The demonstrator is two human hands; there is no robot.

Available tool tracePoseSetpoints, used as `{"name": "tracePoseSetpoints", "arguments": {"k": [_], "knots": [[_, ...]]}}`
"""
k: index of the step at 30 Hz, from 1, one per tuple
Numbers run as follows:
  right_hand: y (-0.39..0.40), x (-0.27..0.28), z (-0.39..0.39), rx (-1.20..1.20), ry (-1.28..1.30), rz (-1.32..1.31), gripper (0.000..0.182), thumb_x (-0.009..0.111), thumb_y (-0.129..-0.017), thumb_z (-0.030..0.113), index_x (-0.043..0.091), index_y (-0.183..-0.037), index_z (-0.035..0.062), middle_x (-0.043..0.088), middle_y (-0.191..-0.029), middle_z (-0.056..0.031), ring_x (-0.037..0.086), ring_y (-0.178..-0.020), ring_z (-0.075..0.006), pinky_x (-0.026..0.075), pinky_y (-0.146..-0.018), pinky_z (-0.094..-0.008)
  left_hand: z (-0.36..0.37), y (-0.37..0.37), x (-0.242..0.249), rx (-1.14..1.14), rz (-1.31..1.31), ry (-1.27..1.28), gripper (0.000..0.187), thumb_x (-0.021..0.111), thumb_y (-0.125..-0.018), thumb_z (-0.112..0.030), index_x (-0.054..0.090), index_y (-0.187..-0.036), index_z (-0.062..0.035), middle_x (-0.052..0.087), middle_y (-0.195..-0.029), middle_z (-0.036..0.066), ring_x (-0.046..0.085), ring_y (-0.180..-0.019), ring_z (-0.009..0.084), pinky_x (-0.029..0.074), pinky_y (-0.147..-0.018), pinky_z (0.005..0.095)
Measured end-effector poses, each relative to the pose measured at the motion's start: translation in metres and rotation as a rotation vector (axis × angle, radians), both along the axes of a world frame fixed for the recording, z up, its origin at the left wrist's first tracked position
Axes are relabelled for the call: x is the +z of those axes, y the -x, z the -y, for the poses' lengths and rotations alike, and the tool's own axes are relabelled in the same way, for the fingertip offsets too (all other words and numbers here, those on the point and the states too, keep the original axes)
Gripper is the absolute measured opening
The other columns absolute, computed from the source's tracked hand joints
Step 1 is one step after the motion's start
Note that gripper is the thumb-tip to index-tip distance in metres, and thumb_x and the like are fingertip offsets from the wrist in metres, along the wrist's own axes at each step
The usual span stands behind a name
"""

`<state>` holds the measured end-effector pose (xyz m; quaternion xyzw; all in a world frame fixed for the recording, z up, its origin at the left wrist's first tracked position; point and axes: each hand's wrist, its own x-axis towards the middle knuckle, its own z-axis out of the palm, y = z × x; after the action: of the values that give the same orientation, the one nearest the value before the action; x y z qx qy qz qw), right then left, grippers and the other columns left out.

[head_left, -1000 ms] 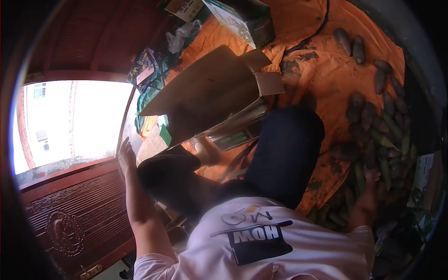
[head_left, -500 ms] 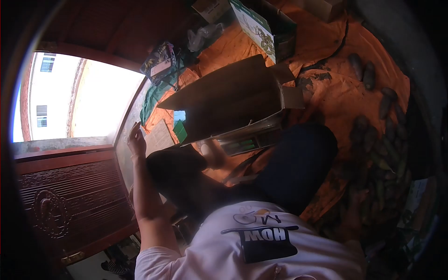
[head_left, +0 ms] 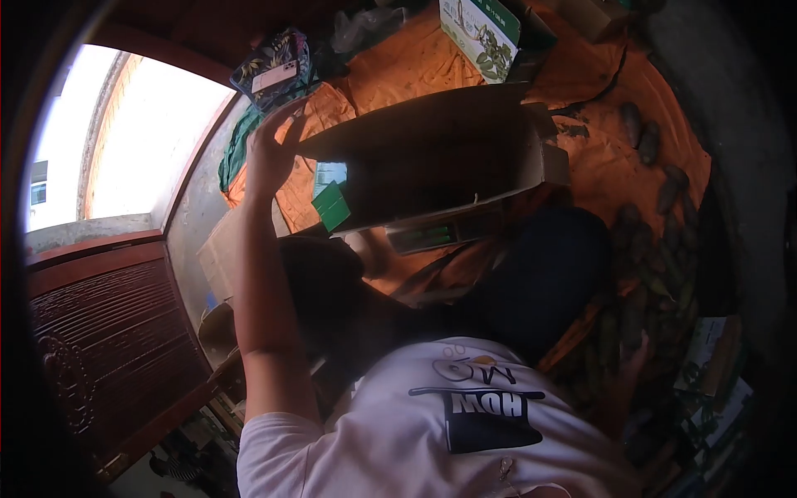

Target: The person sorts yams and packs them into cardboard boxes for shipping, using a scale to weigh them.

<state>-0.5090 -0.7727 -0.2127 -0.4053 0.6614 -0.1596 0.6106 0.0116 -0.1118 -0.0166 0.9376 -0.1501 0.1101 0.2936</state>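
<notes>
A large open cardboard box [head_left: 432, 149] lies in front of my knees, its dark inside facing me. A green flap [head_left: 332, 207] shows at its left end. My left hand [head_left: 276, 149] is raised beside the box's left corner, fingers stretched out and apart; it holds nothing I can see. Down at the right, in shadow, my right hand [head_left: 636, 358] is at the near edge of a pile of long brownish and green vegetables [head_left: 664, 266]. A dark elongated vegetable [head_left: 633, 314] is right by its fingertips; whether the hand grips it is too dark to tell.
An orange sheet [head_left: 398, 66] covers the floor. Behind the box stands a printed white-and-green carton [head_left: 481, 37]. A phone [head_left: 274, 76] lies on a patterned bag [head_left: 290, 50] at upper left. More printed cartons [head_left: 706, 353] are at right, and a carved red door [head_left: 108, 324] at left.
My left hand has moved up and right, closer to the box's left corner. My right hand stays at the vegetable pile. The camera view has shifted slightly.
</notes>
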Motion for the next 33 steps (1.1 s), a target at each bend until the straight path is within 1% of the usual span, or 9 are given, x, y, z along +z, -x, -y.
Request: {"name": "tracePoseSetpoints", "arguments": {"k": [2,4,8,12,17,20,25,30,33], "knots": [[-0.025,0.036,-0.003,0.098,0.148,0.05,0.051,0.062,-0.084,0.033,0.049,-0.125,0.005,0.051,-0.126,-0.0076,0.049,-0.115,-0.0257,0.041,-0.094,-0.0462,0.022,-0.004,0.012,-0.034,-0.266,-0.045,0.031,0.06,-0.089,-0.018,0.061,-0.119,-0.0123,0.065,-0.112,0.011,0.062,-0.102,0.0212,0.048,-0.086,0.0326],[-0.057,0.085,-0.004,0.286,0.339,0.099,0.057,0.063,-0.083,0.032,0.045,-0.127,0.0016,0.048,-0.128,-0.0101,0.048,-0.116,-0.0269,0.04,-0.096,-0.0448,0.03,-0.011,0.004,-0.226,-0.144,-0.102,0.036,0.065,-0.086,-0.025,0.061,-0.119,-0.0124,0.066,-0.107,0.013,0.064,-0.096,0.025,0.049,-0.083,0.0344],[-0.17,0.205,-0.058,0.805,0.611,0.269,0.07,0.065,-0.077,0.027,0.038,-0.134,-0.0029,0.048,-0.127,-0.0166,0.049,-0.116,-0.0266,0.039,-0.099,-0.0388,0.035,-0.014,-0.005,-0.224,-0.306,-0.179,0.035,0.066,-0.084,-0.022,0.063,-0.116,-0.0092,0.066,-0.104,0.015,0.065,-0.095,0.0278,0.05,-0.082,0.0364],[-0.342,0.276,-0.18,1.446,0.426,0.263,0.077,0.068,-0.066,0.038,0.044,-0.127,-0.0039,0.052,-0.119,-0.015,0.051,-0.111,-0.0233,0.039,-0.095,-0.0345,0.029,-0.014,-0.007,-0.208,-0.364,-0.19,0.032,0.065,-0.083,-0.02,0.064,-0.112,-0.0075,0.067,-0.098,0.016,0.065,-0.092,0.0297,0.05,-0.08,0.038],[-0.457,0.222,-0.312,1.834,0.144,0.15,0.062,0.071,-0.072,0.035,0.051,-0.118,-0.0015,0.057,-0.105,-0.0108,0.054,-0.099,-0.0159,0.044,-0.086,-0.0292,0.021,-0.007,-0.001,-0.169,-0.384,-0.185,0.023,0.06,-0.085,-0.019,0.066,-0.105,-0.0087,0.066,-0.09,0.017,0.063,-0.086,0.0324,0.05,-0.077,0.0412],[-0.495,0.148,-0.361,2.1,0.286,-0.101,0.063,0.071,-0.074,0.036,0.053,-0.12,-0.0026,0.059,-0.107,-0.0137,0.056,-0.104,-0.0234,0.046,-0.085,-0.0302,0.021,-0.006,-0.004,-0.158,-0.43,-0.317,0.024,0.058,-0.086,-0.018,0.066,-0.107,-0.0116,0.066,-0.089,0.017,0.063,-0.086,0.0326,0.05,-0.077,0.0419],[-0.522,0.099,-0.423,2.035,-0.042,-0.323,0.069,0.069,-0.077,0.034,0.041,-0.133,0.0047,0.047,-0.128,-0.014,0.05,-0.114,-0.025,0.052,-0.082,-0.036,0.018,-0.006,-0.012,-0.201,-0.309,-0.282,0.014,0.054,-0.079,-0.005,0.064,-0.088,-0.0081,0.066,-0.082,0.015,0.064,-0.081,0.033,0.051,-0.073,0.0432],[-0.527,0.027,-0.426,1.998,-0.17,-0.171,0.076,0.067,-0.079,0.042,0.032,-0.14,0.0133,0.037,-0.138,-0.0093,0.039,-0.125,-0.0283,0.047,-0.087,-0.0511,0.016,-0.004,-0.005,-0.247,-0.311,-0.232,0.014,0.054,-0.077,-0.004,0.065,-0.084,-0.0086,0.065,-0.076,0.015,0.064,-0.076,0.0333,0.052,-0.069,0.0415],[-0.534,-0.007,-0.417,1.886,-0.393,-0.094,0.066,0.064,-0.082,0.036,0.036,-0.138,0.0127,0.044,-0.127,-0.0104,0.05,-0.111,-0.0242,0.053,-0.08,-0.0444,0.016,-0.003,-0.006,-0.258,-0.259,-0.206,0.011,0.054,-0.077,-0.005,0.065,-0.079,-0.0066,0.064,-0.073,0.016,0.065,-0.072,0.0338,0.052,-0.067,0.0413]]}}
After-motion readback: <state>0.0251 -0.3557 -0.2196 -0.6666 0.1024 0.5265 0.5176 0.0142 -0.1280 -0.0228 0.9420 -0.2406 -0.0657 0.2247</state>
